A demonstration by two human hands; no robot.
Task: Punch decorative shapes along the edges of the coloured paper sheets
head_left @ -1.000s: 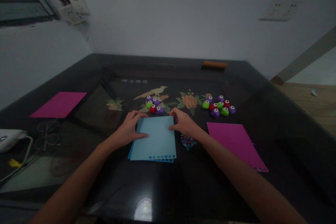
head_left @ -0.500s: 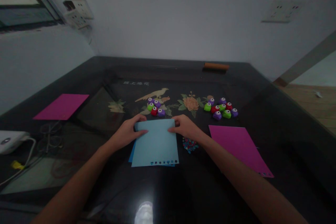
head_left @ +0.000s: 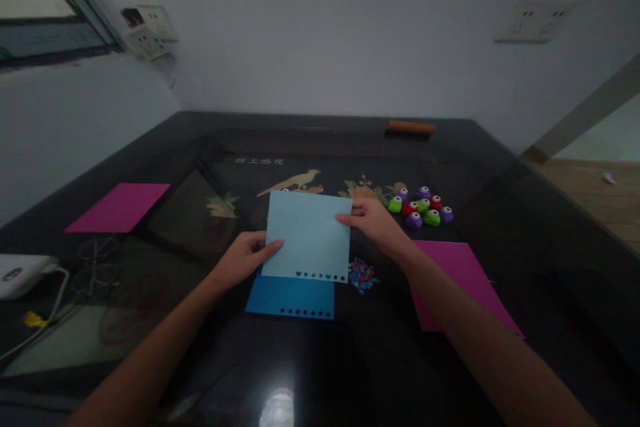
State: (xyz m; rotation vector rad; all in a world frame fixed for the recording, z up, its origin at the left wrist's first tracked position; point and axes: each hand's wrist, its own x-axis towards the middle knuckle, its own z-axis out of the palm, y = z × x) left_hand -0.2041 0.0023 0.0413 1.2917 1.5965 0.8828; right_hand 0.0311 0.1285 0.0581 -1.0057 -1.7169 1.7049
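Observation:
A light blue sheet (head_left: 307,233) with a row of small dark stickers along its lower edge is held up between both hands. My left hand (head_left: 246,257) pinches its left edge, thumb in front. At the upper right corner, my right hand (head_left: 373,219) grips the same sheet between thumb and fingers. Beneath it, a darker blue sheet (head_left: 290,295), also with a row of small stickers, lies on the table, its upper part covered. A pile of tiny colourful pieces (head_left: 363,275) sits just right of the sheets.
Several purple, green and red eyed toys (head_left: 423,205) stand at the right. One pink sheet (head_left: 120,207) lies left, another (head_left: 450,267) right, partly under my right forearm. A brown roll (head_left: 411,127) is at the back; a white device (head_left: 25,273) with cables is far left.
Both hands have lifted the light blue sheet up and to the right, uncovering much of the darker blue sheet. The raised sheet now hides most of the nearer toy group.

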